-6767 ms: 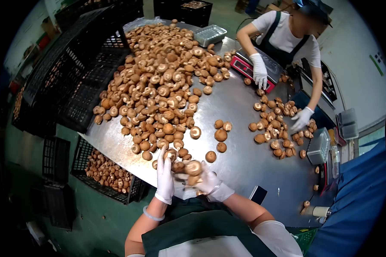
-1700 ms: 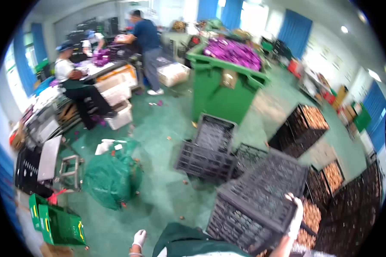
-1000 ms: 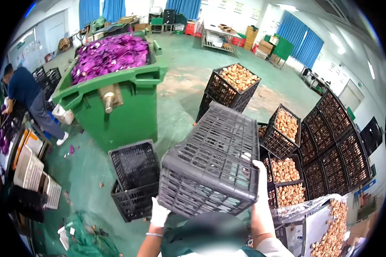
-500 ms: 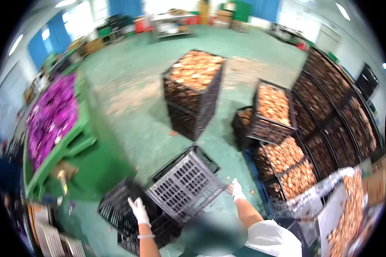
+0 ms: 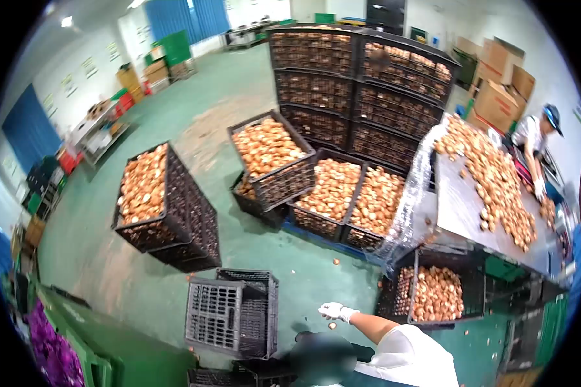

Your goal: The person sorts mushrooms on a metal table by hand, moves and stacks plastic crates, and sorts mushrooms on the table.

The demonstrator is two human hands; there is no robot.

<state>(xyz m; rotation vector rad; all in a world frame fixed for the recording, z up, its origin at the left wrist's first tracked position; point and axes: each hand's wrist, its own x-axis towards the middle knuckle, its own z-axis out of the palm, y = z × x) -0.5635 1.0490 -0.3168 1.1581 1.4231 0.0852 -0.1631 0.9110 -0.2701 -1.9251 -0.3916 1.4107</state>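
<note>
My right hand (image 5: 337, 312), in a white glove, hangs over the green floor, apart from any crate. Its fingers look loosely stretched, with nothing visible in them. My left hand is out of view. To the left of my right hand, a grey plastic crate (image 5: 208, 316) lies against an empty black crate (image 5: 259, 316). More black crates (image 5: 216, 377) show at the bottom edge, partly cut off. On the right, a black crate (image 5: 436, 295) of brown, rounded produce pieces sits under the edge of a metal table (image 5: 455, 200).
Stacked full crates (image 5: 174, 213) stand at left, and a tilted full crate (image 5: 274, 158) rests beside others on a blue pallet (image 5: 316, 235). A tall crate wall (image 5: 355, 90) rises behind. A co-worker (image 5: 532, 142) reaches toward the table. A green bin (image 5: 110, 348) is lower left.
My view has swung to the right, bringing the table and co-worker into sight. My right hand has come away from the grey crate's edge. My left hand has left the view.
</note>
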